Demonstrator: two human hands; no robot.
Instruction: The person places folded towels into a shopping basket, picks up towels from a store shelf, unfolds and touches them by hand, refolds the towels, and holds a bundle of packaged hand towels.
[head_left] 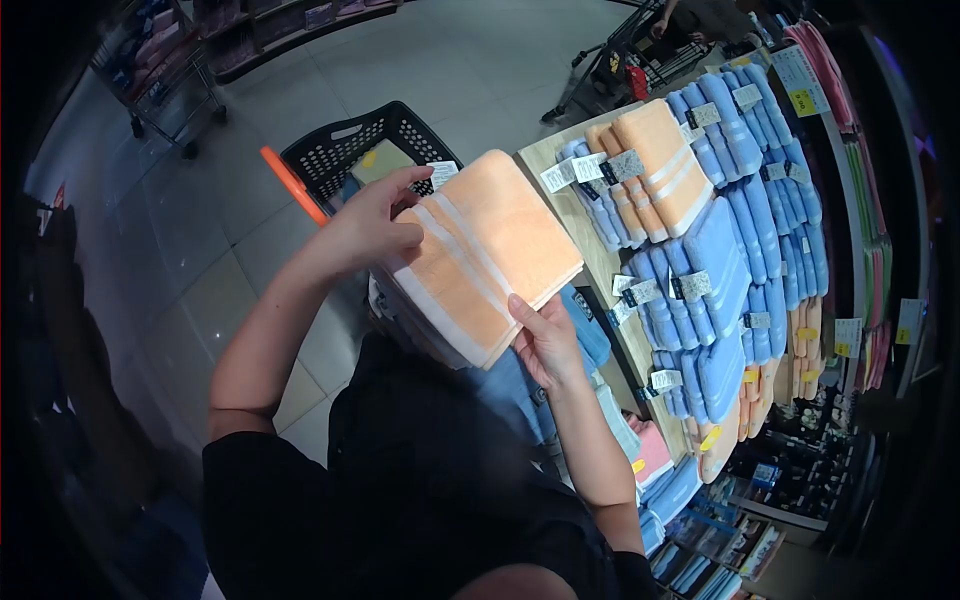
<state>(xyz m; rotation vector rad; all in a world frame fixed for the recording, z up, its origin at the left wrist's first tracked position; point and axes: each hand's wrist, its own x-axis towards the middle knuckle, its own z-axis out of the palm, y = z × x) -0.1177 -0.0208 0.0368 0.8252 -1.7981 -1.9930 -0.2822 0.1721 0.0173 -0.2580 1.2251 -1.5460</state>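
A folded peach towel (500, 230) with pale stripes is held up in front of my body. My right hand (548, 338) grips its lower right edge, thumb on top and fingers underneath. At the upper left edge, my left hand (378, 222) is curled against the towel, its index finger stretched toward a white tag (443, 174). More folded fabric shows under the towel's lower left side; whether I hold that too is unclear. Behind the towel a black shopping basket (375, 125) with an orange handle (293, 186) contains a light-coloured package (382, 160).
To the right, a wooden display shelf (535, 160) bears stacks of blue towels (715, 255) and peach towels (665, 165) with tags. Carts stand at the upper left (160, 75) and upper right, where another person's hand (660, 28) shows. Tiled floor (290, 265) lies to the left.
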